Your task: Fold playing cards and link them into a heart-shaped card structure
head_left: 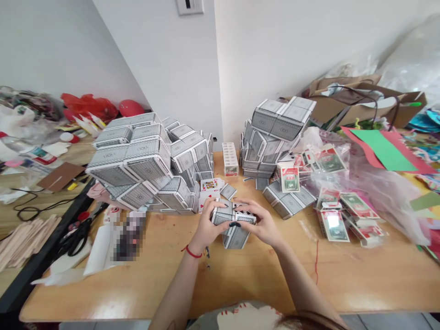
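Observation:
Both my hands grip a small block folded from playing cards [236, 236], held low over the middle of the table. My left hand [208, 225] wraps its left end, and a red string bracelet is on that wrist. My right hand [261, 224] holds the right end, thumb along the front. Patterned grey card backs face me, and some printed card faces show on top between the fingers. Just behind lie loose playing cards [209, 201], partly hidden by my left hand. Another card block [288, 199] rests right of my right hand.
Tall stacks of card blocks stand at left [137, 156] and at back right [270, 142]. Between them is a row of card boxes [230, 160]. Opened card boxes [335, 224] and plastic wrap lie right. Scissors [79, 236] and a white paper roll [99, 250] sit left.

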Demonstrator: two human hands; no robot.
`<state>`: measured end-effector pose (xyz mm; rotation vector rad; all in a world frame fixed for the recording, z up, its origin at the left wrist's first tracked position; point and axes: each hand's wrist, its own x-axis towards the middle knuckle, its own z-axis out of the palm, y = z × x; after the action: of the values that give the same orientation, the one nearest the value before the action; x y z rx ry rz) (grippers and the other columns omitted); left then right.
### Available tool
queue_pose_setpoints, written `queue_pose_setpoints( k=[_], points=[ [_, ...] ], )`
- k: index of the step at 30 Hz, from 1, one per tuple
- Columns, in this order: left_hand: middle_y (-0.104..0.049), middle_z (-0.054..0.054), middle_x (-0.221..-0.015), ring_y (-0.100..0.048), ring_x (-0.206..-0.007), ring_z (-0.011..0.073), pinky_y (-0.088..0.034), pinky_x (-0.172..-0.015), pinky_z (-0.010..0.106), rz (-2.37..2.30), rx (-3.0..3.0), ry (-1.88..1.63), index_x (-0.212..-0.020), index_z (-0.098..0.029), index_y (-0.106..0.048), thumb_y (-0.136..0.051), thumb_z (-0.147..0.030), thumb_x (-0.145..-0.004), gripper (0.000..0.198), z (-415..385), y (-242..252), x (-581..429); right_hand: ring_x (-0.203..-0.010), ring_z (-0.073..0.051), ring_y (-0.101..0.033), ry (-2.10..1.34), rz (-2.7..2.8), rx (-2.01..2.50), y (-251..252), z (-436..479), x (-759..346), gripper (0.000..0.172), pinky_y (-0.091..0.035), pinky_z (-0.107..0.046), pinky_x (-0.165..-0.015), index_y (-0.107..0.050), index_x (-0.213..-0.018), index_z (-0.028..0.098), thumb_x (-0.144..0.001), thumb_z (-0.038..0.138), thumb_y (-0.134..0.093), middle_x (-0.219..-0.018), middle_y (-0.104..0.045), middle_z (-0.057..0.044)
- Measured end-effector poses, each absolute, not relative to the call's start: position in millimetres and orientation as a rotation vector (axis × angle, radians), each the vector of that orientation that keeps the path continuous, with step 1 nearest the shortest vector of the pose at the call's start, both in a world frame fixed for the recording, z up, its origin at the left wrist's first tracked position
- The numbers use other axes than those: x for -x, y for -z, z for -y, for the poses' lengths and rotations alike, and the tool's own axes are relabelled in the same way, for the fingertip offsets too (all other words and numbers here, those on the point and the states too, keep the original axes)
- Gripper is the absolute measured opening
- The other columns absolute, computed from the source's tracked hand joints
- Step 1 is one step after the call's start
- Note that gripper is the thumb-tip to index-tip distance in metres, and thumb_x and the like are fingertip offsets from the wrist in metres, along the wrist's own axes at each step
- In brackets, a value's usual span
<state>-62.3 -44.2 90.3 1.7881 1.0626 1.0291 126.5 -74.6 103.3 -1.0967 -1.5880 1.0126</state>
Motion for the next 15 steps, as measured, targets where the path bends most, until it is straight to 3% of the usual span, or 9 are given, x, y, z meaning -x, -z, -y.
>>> queue_pose_setpoints(
  k=[4, 8, 11, 15],
  points=[
    [-0.044, 0.007, -0.105, -0.039, -0.11, 0.0244, -0.029, -0.094, 0.038, -1.102, -1.767, -1.095, -0.09, -0.021, -0.055, -0.066, -0.035, -0.064, 0.032, 46, -87, 61, -0.116, -0.024, -0.041, -0.911, 1.52, 1.153, -97, 76, -122, 0.04, -0.035, -0.04, -0.095, -0.057, -0.106, 0.023, -0.069, 0.035, -0.064, -0.123, -0.046, -0.011],
    [-0.042, 0.006, -0.102, -0.045, -0.1, 0.0211, -0.035, -0.087, 0.033, -1.243, -1.659, -1.273, -0.086, -0.02, -0.054, -0.065, -0.034, -0.065, 0.028, 54, -84, 53, -0.119, -0.023, -0.037, -0.803, 1.288, 1.31, -86, 80, -113, 0.059, -0.036, -0.041, -0.095, -0.039, -0.122, 0.025, -0.069, 0.038, -0.063, -0.128, -0.039, -0.01],
    [-0.04, 0.007, -0.104, -0.046, -0.097, 0.0192, -0.039, -0.082, 0.029, -1.293, -1.562, -1.385, -0.086, -0.019, -0.05, -0.066, -0.032, -0.064, 0.03, 63, -79, 45, -0.114, -0.023, -0.041, -0.842, 1.2, 1.401, -79, 85, -107, 0.057, -0.04, -0.043, -0.09, -0.036, -0.124, 0.025, -0.073, 0.039, -0.058, -0.128, -0.04, -0.012],
    [-0.048, 0.006, -0.103, -0.052, -0.088, 0.0169, -0.042, -0.076, 0.029, -1.122, -1.259, -1.376, -0.111, -0.022, -0.036, -0.062, -0.034, -0.067, 0.052, 69, -78, 43, -0.103, -0.022, -0.05, -0.93, 1.183, 1.383, -76, 86, -106, 0.053, -0.046, -0.039, -0.082, -0.04, -0.122, 0.023, -0.074, 0.04, -0.055, -0.123, -0.045, -0.012]
  ],
)
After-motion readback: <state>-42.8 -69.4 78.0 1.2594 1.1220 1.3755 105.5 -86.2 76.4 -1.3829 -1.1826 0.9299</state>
